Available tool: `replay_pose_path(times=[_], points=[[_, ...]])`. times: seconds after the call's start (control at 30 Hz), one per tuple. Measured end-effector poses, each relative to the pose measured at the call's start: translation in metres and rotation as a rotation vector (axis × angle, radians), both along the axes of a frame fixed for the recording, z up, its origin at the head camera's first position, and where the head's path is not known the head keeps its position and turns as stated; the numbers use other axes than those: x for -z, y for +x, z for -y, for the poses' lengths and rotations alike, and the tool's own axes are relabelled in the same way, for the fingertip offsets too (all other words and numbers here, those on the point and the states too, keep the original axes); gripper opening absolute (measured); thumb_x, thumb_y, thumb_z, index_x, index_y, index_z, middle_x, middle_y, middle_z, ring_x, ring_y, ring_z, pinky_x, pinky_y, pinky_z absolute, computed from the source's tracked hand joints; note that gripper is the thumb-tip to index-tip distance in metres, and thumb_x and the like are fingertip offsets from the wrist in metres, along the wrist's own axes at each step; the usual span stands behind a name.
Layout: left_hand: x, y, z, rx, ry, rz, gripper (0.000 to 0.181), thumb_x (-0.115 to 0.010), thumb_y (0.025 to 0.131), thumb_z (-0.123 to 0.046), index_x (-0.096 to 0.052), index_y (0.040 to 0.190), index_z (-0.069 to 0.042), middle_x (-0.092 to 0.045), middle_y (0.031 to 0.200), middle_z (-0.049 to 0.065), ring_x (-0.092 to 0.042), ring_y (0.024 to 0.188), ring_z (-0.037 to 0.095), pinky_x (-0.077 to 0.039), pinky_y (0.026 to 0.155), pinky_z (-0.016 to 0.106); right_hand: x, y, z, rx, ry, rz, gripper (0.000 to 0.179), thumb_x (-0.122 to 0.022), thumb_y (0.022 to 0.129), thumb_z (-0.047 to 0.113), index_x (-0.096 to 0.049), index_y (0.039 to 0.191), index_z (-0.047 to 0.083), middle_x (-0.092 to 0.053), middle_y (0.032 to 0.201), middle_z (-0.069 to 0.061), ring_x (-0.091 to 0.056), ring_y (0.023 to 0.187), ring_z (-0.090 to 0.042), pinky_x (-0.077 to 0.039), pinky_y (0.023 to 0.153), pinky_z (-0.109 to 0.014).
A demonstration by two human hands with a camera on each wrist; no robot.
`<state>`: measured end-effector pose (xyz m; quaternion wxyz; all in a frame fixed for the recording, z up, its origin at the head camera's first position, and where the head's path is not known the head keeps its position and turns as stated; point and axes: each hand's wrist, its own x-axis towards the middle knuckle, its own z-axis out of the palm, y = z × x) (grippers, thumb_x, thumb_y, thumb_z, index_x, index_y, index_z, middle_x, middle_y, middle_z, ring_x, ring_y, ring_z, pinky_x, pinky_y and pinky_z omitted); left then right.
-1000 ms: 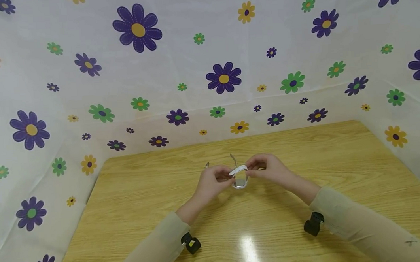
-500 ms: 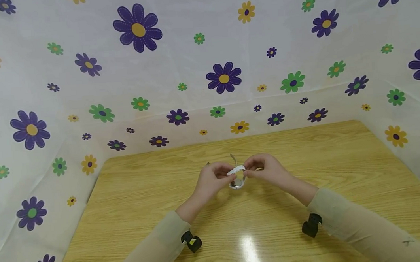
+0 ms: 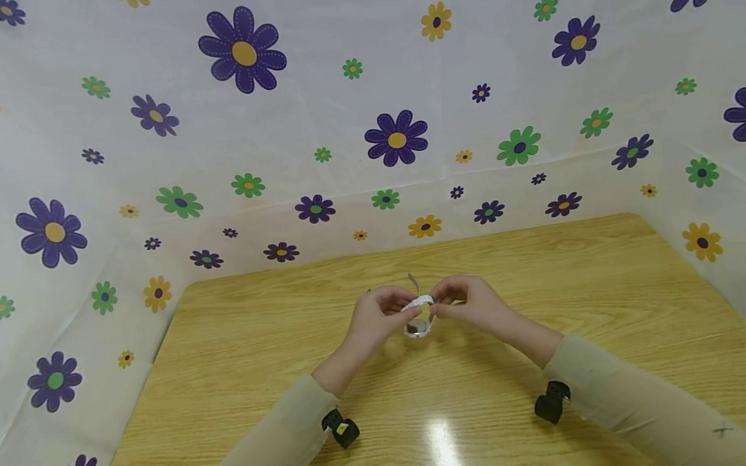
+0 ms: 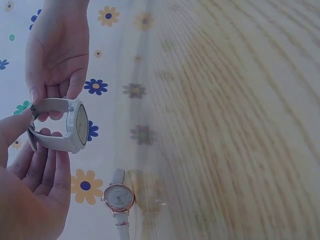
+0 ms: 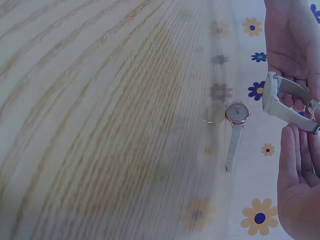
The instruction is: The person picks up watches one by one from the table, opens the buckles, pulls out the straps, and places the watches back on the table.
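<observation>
Hanging behind watch (image 4: 76, 126) and table (image 3: 604, 291): flowered cloth (image 3: 337, 24), apparently.

2 watches (image 4: 78, 127) (image 4: 119, 196), 2 hands (image 3: 373, 320) (image 3: 477, 305), 2 wrist cameras (image 3: 343, 431) (image 3: 551, 404), 1 table (image 3: 276, 322)

The left arm (image 3: 270, 439) and right arm (image 3: 647, 394) reach forward and slant inward, with sleeves (image 3: 309, 402) ending short of the bare wrists (image 3: 543, 340). The left hand (image 3: 376, 321) and right hand (image 3: 478, 301) come close together, thumbs facing each other, each with its fingers (image 4: 50, 170) bent toward the thumb in a pinch.
</observation>
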<state>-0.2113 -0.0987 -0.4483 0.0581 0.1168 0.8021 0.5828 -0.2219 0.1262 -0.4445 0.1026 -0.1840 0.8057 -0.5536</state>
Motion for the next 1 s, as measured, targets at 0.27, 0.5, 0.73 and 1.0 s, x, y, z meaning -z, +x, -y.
replay_pose_path(times=[0.27,0.5,0.73,1.0], points=[[-0.0029,0.0007,0.0003,-0.013,-0.012,0.007,0.021,-0.082,0.094,-0.01,-0.078,0.111,0.001,-0.079,0.107,0.019,-0.069,0.081,0.007,-0.06,0.076,0.021,-0.0018,0.0002,-0.0003,-0.009,-0.003,0.013,0.021,-0.074,0.098,0.008,-0.073,0.115,-0.004,-0.075,0.104,-0.014,-0.067,0.09,-0.014,-0.056,0.078,-0.023],[-0.0037,-0.0002,0.0007,-0.008,0.0,-0.001,0.019,-0.082,0.094,-0.008,-0.078,0.111,0.001,-0.079,0.106,0.019,-0.07,0.081,0.007,-0.061,0.075,0.021,-0.0023,-0.0001,-0.0001,-0.015,-0.012,0.013,0.021,-0.074,0.098,0.008,-0.074,0.115,-0.005,-0.076,0.104,-0.014,-0.068,0.09,-0.014,-0.057,0.079,-0.024],[-0.0018,-0.0011,0.0037,-0.011,0.015,0.02,0.021,-0.082,0.094,-0.006,-0.078,0.113,0.0,-0.079,0.108,0.019,-0.071,0.082,0.007,-0.061,0.076,0.02,-0.0011,-0.0001,0.0007,-0.004,-0.026,0.021,0.02,-0.074,0.098,0.008,-0.073,0.113,-0.005,-0.075,0.103,-0.013,-0.068,0.09,-0.014,-0.058,0.08,-0.024],[0.0002,-0.0011,0.0072,0.005,0.047,0.022,0.02,-0.08,0.094,-0.003,-0.077,0.113,0.003,-0.078,0.109,0.022,-0.075,0.089,0.011,-0.063,0.08,0.021,-0.0019,0.0024,0.0018,0.013,-0.038,0.013,0.019,-0.074,0.097,0.007,-0.073,0.111,-0.006,-0.075,0.101,-0.015,-0.068,0.088,-0.013,-0.057,0.078,-0.022]])
